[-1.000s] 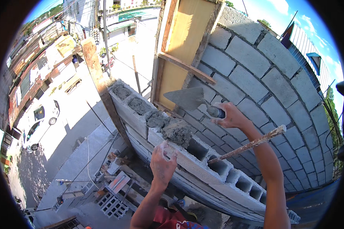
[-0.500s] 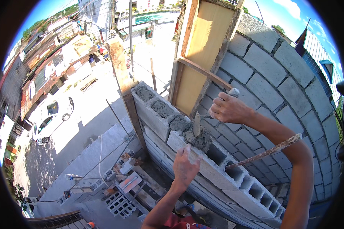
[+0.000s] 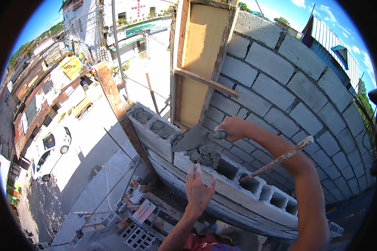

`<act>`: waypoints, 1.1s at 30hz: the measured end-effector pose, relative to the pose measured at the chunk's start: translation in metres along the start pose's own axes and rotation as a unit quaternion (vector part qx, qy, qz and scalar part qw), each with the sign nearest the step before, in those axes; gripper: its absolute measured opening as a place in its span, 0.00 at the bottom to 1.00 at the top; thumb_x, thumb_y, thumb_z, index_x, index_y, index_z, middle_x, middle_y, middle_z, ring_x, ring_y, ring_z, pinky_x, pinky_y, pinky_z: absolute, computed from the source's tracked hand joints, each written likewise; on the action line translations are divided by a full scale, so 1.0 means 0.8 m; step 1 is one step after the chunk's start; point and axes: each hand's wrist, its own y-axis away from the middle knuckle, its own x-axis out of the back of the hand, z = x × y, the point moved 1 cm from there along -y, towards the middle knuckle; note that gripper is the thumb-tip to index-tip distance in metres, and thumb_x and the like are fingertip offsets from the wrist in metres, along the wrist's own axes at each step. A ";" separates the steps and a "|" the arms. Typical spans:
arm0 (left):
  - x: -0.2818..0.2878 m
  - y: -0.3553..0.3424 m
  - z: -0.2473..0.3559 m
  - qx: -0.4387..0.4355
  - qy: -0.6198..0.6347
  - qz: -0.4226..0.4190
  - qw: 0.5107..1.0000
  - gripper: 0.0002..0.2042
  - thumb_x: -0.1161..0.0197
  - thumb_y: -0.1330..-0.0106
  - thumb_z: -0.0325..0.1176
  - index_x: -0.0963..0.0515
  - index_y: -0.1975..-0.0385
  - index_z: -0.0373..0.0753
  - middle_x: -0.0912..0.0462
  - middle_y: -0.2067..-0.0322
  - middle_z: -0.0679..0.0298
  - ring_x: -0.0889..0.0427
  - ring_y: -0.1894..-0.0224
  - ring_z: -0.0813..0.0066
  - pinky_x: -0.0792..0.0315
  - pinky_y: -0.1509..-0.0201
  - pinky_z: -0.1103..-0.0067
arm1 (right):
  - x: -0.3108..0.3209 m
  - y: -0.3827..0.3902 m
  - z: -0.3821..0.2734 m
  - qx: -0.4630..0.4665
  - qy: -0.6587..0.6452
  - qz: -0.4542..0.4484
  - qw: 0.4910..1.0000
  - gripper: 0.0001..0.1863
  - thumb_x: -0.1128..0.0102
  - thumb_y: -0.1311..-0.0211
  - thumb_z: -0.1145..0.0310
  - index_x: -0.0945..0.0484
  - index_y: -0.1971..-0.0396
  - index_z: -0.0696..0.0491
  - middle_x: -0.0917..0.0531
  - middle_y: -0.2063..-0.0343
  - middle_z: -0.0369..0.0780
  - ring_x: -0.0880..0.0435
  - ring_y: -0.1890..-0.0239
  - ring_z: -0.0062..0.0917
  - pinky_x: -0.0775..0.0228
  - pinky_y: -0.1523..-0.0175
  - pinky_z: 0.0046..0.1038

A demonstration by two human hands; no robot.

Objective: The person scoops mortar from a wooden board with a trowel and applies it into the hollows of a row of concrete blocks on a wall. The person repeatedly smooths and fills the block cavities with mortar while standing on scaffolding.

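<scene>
My right hand (image 3: 233, 129) is closed round the handle of a trowel (image 3: 193, 138). Its broad grey blade lies tilted over the top of a hollow-block wall (image 3: 232, 189). Beside the blade, a heap of wet mortar (image 3: 205, 156) sits on the block tops. Mortar fills the cores to the left of it, while the cores to the right are hollow. My left hand (image 3: 199, 190) rests against the near face of the wall just below the heap, empty, its fingers stretched upward and the thumb apart.
A rusty steel bar (image 3: 278, 158) sticks up from a core near my right forearm. A wooden post (image 3: 120, 115) stands at the wall's left end. Beyond rise a plywood form (image 3: 201, 54) and a tall block wall (image 3: 289, 79). Loose blocks (image 3: 139, 237) lie far below.
My right hand has come down and left, turning the trowel so its blade now lies broad across the block tops by the mortar. The left hand stays at the wall. The whole view has shifted.
</scene>
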 end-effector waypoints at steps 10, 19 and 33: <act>0.010 -0.042 0.004 -0.115 -0.003 -0.087 0.990 0.34 0.25 0.48 0.35 0.29 0.41 0.29 0.28 0.42 0.47 0.28 0.39 0.48 0.32 0.36 0.64 | -0.050 0.211 -0.077 -0.222 -0.077 0.062 0.970 0.24 0.33 0.58 0.72 0.20 0.55 0.54 0.16 0.75 0.46 0.15 0.70 0.43 0.24 0.66 0.43; 0.030 -0.046 0.002 -0.075 0.082 0.010 0.994 0.21 0.25 0.48 0.32 0.20 0.53 0.36 0.18 0.53 0.56 0.19 0.51 0.55 0.25 0.45 0.69 | -0.033 0.238 -0.044 -0.238 -0.018 0.268 0.933 0.17 0.31 0.56 0.71 0.18 0.62 0.51 0.16 0.72 0.42 0.15 0.71 0.41 0.25 0.68 0.40; 0.033 0.007 -0.001 -0.139 -0.033 -0.147 0.979 0.24 0.28 0.44 0.35 0.23 0.48 0.36 0.23 0.48 0.56 0.24 0.45 0.54 0.29 0.44 0.63 | -0.071 0.197 -0.051 -0.193 -0.033 0.052 0.979 0.24 0.37 0.60 0.77 0.19 0.56 0.49 0.17 0.73 0.41 0.15 0.67 0.40 0.25 0.66 0.42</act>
